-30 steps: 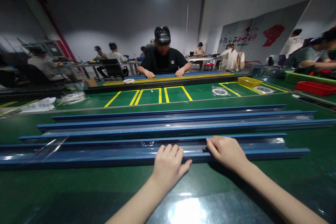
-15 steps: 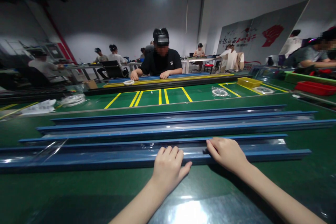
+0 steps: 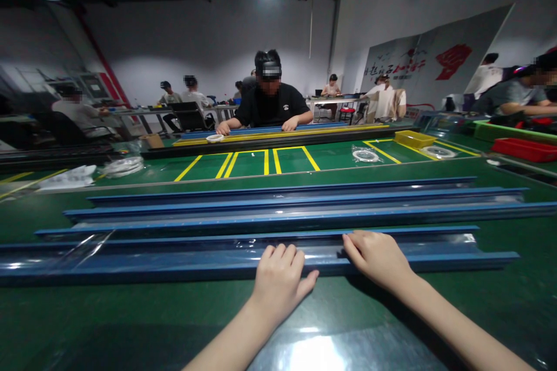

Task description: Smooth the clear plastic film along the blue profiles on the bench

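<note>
At the far left of the green table (image 3: 130, 322) lay a crumpled white sheet (image 3: 69, 177), with a plastic-wrapped white coil (image 3: 124, 166) just beside it. In front of these, the nearest blue channel (image 3: 174, 259) ran crosswise, its left end beyond the view and a clear film (image 3: 93, 249) over its left part; the other blue channels (image 3: 278, 210) lay behind it, roughly parallel. Near the middle, the left hand (image 3: 278, 281) rested over the nearest channel's near edge, fingers bent toward the trough, thumb spread to the right; how firmly it pressed could not be told. Across the table, a co-worker (image 3: 274, 98) in a dark shirt bent over similar strips. Just right of the left hand and apart from it, the right hand (image 3: 378, 252) reached over the same channel, fingers curled toward the far edge; its grip, or anything pinched in it, was hidden. The step in hand seemed to be steadying or working along this channel; a move from there would likely call for both hands to act together, keeping the long piece level. Farther right sat a yellow tray (image 3: 413, 139), then a red tray (image 3: 524, 149).
</note>
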